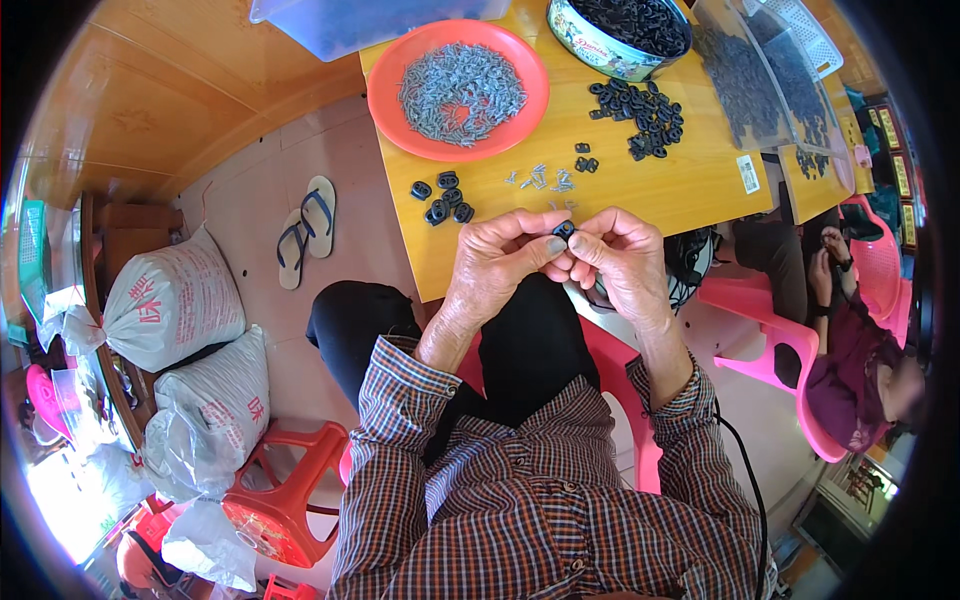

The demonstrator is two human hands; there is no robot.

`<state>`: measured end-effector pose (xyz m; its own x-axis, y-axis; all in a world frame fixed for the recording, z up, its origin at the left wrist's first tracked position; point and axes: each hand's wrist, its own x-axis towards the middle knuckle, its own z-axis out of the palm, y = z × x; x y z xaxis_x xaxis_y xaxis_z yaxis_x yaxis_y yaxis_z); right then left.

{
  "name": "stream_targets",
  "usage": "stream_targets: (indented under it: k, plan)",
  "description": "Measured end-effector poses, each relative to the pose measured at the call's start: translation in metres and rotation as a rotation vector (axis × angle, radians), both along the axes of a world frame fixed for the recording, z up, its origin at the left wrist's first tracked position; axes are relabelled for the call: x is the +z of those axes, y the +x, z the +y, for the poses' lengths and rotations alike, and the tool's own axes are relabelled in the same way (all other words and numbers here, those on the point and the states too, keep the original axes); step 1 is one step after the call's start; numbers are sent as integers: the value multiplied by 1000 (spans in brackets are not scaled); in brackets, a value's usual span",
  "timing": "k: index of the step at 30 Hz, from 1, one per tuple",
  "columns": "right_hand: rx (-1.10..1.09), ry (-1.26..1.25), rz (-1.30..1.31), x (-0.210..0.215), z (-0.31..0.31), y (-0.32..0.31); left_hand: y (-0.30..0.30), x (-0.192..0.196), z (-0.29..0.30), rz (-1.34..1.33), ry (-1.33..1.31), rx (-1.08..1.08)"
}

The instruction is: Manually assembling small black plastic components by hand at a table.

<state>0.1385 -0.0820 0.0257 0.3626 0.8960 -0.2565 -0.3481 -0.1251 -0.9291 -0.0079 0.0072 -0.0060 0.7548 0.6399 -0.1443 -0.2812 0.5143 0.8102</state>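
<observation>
Just past the table's near edge, my left hand [500, 262] and my right hand [625, 265] meet, both closed. Between their thumbs and fingertips is a small black plastic piece, seemingly a cord lock [565, 230]; the fingers cover part of it. Ahead of the hands, a few loose metal springs [540, 178] lie scattered on the yellow table [400, 240]. More black cord locks [447, 198] form a small cluster to the left. Flat black pieces with holes [650, 120] are spread at the right. An orange-red plate [386, 125] carries a heap of springs.
A round tin [585, 50] full of black pieces and clear bins [745, 90] stand at the far side. A blue tub [340, 30] is at far left. White sacks [180, 295], a red stool [285, 490] and flip-flops [305, 235] lie left. A person [850, 370] sits at right.
</observation>
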Motion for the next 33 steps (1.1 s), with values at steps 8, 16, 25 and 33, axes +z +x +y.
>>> stream_targets:
  k: [8, 16, 25, 33]
  plan:
    - [-39, 32, -80, 4, 1, -8, 4, -5, -7, -105, -100, 82]
    - [-60, 32, -119, 2, 1, -9, 4, -6, -8, -72, -73, 96]
    - [4, 67, 55, -1, 1, -4, 1, -5, -7, -33, 2, 62]
    - [14, 27, -15, -5, 0, 4, 2, -4, -8, -61, -29, 57]
